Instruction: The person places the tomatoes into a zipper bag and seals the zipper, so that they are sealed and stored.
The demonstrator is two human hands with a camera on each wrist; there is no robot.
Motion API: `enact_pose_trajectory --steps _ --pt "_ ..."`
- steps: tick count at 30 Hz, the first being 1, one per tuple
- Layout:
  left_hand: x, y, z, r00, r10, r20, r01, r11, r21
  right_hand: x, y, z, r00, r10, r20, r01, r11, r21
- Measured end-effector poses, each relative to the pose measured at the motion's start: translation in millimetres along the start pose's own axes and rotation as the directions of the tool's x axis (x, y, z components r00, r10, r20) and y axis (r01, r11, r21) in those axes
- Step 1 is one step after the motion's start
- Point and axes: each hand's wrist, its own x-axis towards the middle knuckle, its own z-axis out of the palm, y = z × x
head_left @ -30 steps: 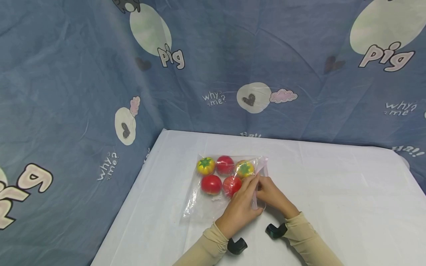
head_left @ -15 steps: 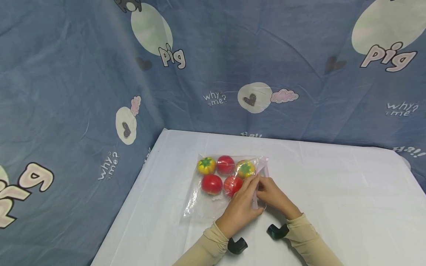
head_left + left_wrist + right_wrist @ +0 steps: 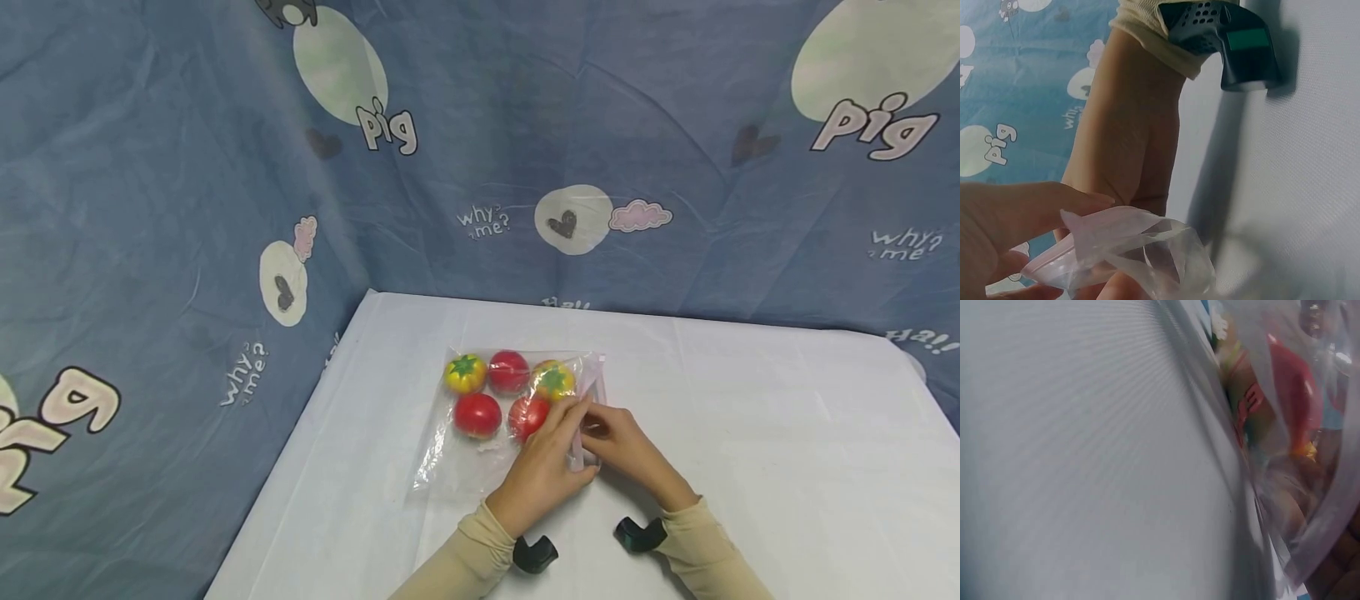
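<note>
A clear zip bag with a pinkish seal strip lies on the white table, its mouth facing right. Inside are several round toy-like pieces: a red one, another red one, and a yellow one with a green star top. My left hand holds the bag by its mouth edge, partly over a red piece. My right hand pinches the strip from the other side, fingers curled. In the left wrist view, the bag's mouth bulges between both hands. The right fingertips are partly hidden by plastic.
A white cloth-covered table extends to the right of the hands. Blue printed fabric hangs behind it and at the left. Dark camera mounts sit on the left wrist and right wrist.
My right hand and forearm have shifted slightly right and nearer to me. The red piece beside my left hand has moved a little to the right. My left hand stays in place.
</note>
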Motion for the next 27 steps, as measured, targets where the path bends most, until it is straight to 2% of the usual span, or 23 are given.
enact_pose_trajectory --steps 8,20,27 --pt "-0.5 -0.3 0.2 1.0 0.007 -0.007 -0.007 1.0 -0.01 -10.9 -3.7 -5.8 0.998 0.06 -0.002 -0.06 0.998 0.022" --pt "-1.0 0.0 -2.8 1.0 -0.023 0.012 0.023 1.0 -0.013 -27.9 -5.1 -11.8 0.996 -0.006 -0.084 0.009 0.999 0.045" --pt "-0.3 -2.6 -4.9 1.0 -0.026 0.0 0.026 0.998 -0.053 -35.3 -7.8 -15.8 0.994 0.029 -0.104 -0.029 1.0 -0.003"
